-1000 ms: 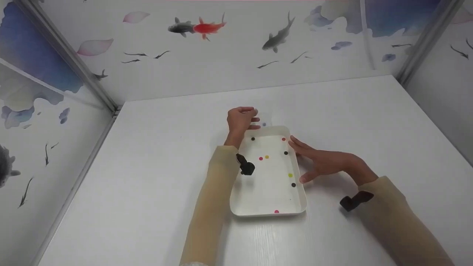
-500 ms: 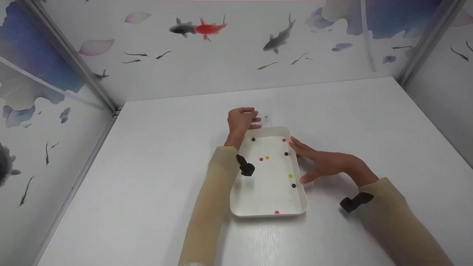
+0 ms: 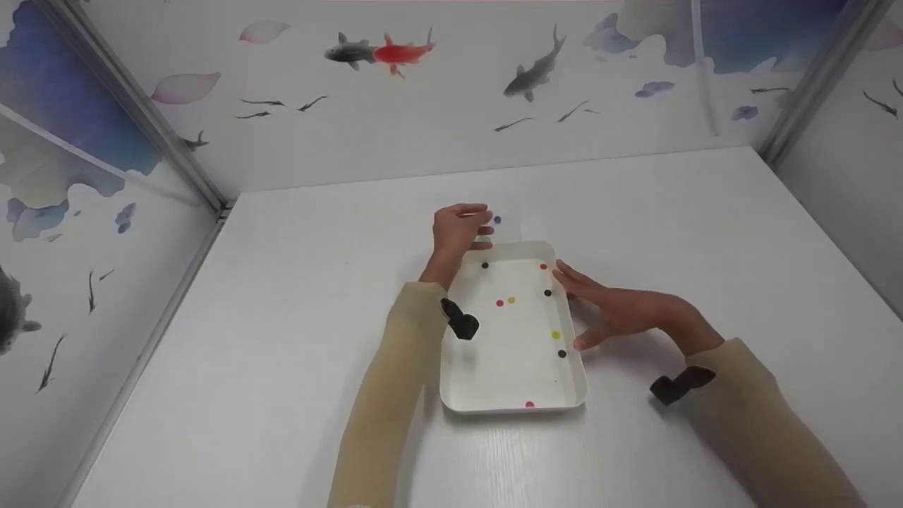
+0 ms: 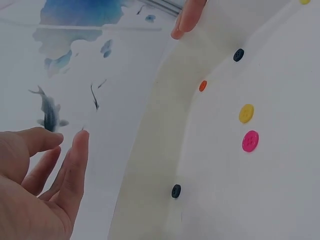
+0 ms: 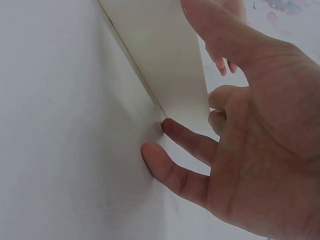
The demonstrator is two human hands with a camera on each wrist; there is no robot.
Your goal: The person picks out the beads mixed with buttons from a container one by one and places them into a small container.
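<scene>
A white tray (image 3: pixel 504 370) lies lengthwise on the table with several small buttons scattered in it: black (image 4: pixel 176 191), orange (image 4: pixel 203 86), yellow (image 4: pixel 246 113) and pink (image 4: pixel 250 141). My left hand (image 3: pixel 457 229) hovers at the tray's far end, fingers loosely bent; the left wrist view shows nothing between thumb and fingertips. Right by those fingertips is a small blue button (image 3: pixel 497 220), over a faint clear container (image 3: pixel 513 229) behind the tray. My right hand (image 3: pixel 621 310) has its fingers spread along the tray's right side, thumb and fingertips at the wall.
The white table (image 3: pixel 282 317) extends around the tray. Panels printed with fish (image 3: pixel 532 70) and pale petals stand at the back and sides, joined by metal corner posts (image 3: pixel 804 85). A black camera (image 3: pixel 462 321) sits on the left wrist.
The blue button has shifted away from the tray's far rim, then left towards my left fingertips. My left forearm has swung slightly left; the right hand stays in place.
</scene>
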